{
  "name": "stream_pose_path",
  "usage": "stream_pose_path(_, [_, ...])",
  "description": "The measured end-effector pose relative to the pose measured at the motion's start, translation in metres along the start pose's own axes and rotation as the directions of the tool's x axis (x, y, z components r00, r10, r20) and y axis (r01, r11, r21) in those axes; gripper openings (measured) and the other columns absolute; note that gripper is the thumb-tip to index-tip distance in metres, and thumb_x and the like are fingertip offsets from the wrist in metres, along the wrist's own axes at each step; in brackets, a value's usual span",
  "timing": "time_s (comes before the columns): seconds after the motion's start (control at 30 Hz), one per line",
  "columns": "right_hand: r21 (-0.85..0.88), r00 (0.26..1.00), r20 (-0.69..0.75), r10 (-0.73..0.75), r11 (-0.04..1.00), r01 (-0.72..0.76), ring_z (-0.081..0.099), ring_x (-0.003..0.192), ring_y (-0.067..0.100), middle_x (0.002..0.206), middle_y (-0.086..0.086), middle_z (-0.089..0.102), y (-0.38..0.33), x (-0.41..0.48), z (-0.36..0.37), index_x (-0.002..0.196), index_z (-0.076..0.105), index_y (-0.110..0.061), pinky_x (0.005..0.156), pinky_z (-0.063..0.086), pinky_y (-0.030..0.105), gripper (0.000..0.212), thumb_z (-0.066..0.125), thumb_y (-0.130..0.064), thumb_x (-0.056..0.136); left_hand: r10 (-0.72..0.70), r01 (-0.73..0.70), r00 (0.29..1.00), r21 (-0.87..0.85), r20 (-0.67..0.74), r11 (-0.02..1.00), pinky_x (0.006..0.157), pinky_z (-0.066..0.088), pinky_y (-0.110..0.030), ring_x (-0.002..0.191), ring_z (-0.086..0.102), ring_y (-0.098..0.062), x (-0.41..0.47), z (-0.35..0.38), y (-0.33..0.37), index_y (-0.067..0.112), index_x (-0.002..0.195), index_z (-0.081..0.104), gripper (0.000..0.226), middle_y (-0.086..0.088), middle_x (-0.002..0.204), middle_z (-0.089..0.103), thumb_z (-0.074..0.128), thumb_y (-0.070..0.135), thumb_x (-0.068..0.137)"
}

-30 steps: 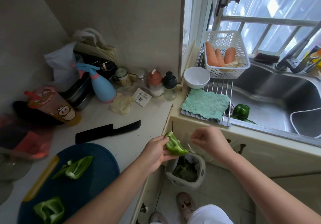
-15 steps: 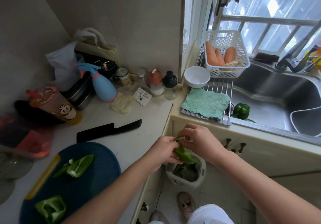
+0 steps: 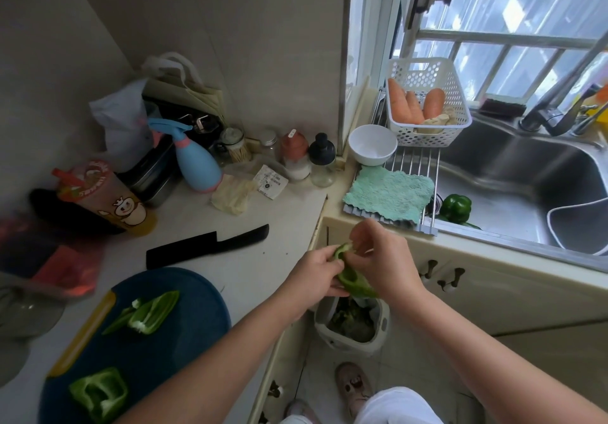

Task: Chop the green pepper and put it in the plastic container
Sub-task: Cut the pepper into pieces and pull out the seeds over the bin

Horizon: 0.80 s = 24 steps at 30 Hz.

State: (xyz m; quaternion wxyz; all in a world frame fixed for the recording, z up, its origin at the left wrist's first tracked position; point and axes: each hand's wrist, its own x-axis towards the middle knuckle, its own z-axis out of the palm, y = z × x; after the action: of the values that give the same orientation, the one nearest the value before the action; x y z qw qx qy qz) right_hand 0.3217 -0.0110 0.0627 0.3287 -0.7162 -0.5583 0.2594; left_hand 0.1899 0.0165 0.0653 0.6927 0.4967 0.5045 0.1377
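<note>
Green pepper piece (image 3: 354,281) is held off the counter's (image 3: 263,269) right edge above the floor waste bin (image 3: 324,328), the left hand (image 3: 311,278) gripping it while the right hand (image 3: 386,259) pinches its upper end with curled fingers (image 3: 359,237), presumably so stripped seeds fall in.

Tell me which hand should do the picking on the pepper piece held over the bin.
Right, probably. The right hand pinches the top end of the pepper piece, while the left hand grips its body from the side, steadying it above the bin.
</note>
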Motion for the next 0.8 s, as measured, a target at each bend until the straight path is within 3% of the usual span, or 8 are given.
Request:
stream_pose_path(0.17, [0.010, 0.995, -0.070, 0.073, 0.997, -0.072, 0.061, 0.073, 0.009, 0.076, -0.010, 0.063, -0.013, -0.003, -0.001, 0.089, 0.059, -0.021, 0.070, 0.056, 0.035, 0.022, 0.074, -0.013, 0.076, 0.078, -0.078, 0.997, -0.014, -0.020, 0.997, 0.076, 0.058, -0.032, 0.095, 0.067, -0.022, -0.004, 0.003, -0.001, 0.026, 0.144, 0.033, 0.047, -0.013, 0.126, 0.057, 0.039, 0.010, 0.099])
stream_pose_path(0.37, [0.209, 0.979, -0.136, 0.150, 0.971, -0.120, 0.066, 0.072, 0.003, 0.072, -0.012, 0.069, -0.022, -0.009, 0.003, 0.085, 0.066, -0.027, 0.072, 0.057, 0.035, 0.023, 0.075, -0.009, 0.074, 0.162, -0.160, 0.986, 0.031, -0.049, 0.987, 0.082, 0.057, -0.037, 0.101, 0.065, -0.024, -0.007, 0.002, -0.003, 0.025, 0.144, 0.033, 0.047, -0.009, 0.123, 0.058, 0.042, 0.013, 0.099])
stream_pose_path(0.57, [0.244, 0.981, -0.177, 0.074, 0.969, -0.029, 0.064, 0.076, 0.002, 0.075, -0.013, 0.069, -0.022, -0.014, 0.006, 0.085, 0.071, -0.022, 0.074, 0.056, 0.029, 0.021, 0.074, -0.006, 0.073, 0.222, -0.222, 0.974, 0.024, -0.043, 0.975, 0.082, 0.057, -0.035, 0.104, 0.064, -0.024, -0.011, 0.000, -0.005, 0.026, 0.139, 0.040, 0.043, -0.011, 0.120, 0.061, 0.042, 0.011, 0.099])
stream_pose_path(0.7, [0.163, 0.981, -0.192, -0.025, 0.985, 0.057, 0.061, 0.077, -0.002, 0.076, -0.014, 0.066, -0.021, -0.016, 0.006, 0.084, 0.066, -0.025, 0.071, 0.051, 0.016, 0.023, 0.073, -0.006, 0.073, 0.257, -0.256, 0.966, 0.040, -0.024, 0.966, 0.083, 0.057, -0.036, 0.099, 0.066, -0.020, -0.015, 0.001, -0.005, 0.034, 0.129, 0.045, 0.037, -0.009, 0.113, 0.065, 0.042, 0.013, 0.099])
stream_pose_path(0.8, [0.118, 0.975, -0.214, -0.058, 0.989, 0.085, 0.058, 0.074, -0.002, 0.074, -0.011, 0.064, -0.019, -0.017, 0.007, 0.085, 0.065, -0.024, 0.067, 0.047, 0.014, 0.024, 0.073, -0.005, 0.072, 0.257, -0.256, 0.966, 0.075, -0.011, 0.964, 0.085, 0.056, -0.038, 0.098, 0.067, -0.019, -0.015, 0.001, -0.007, 0.037, 0.120, 0.048, 0.033, -0.009, 0.111, 0.065, 0.041, 0.013, 0.099])
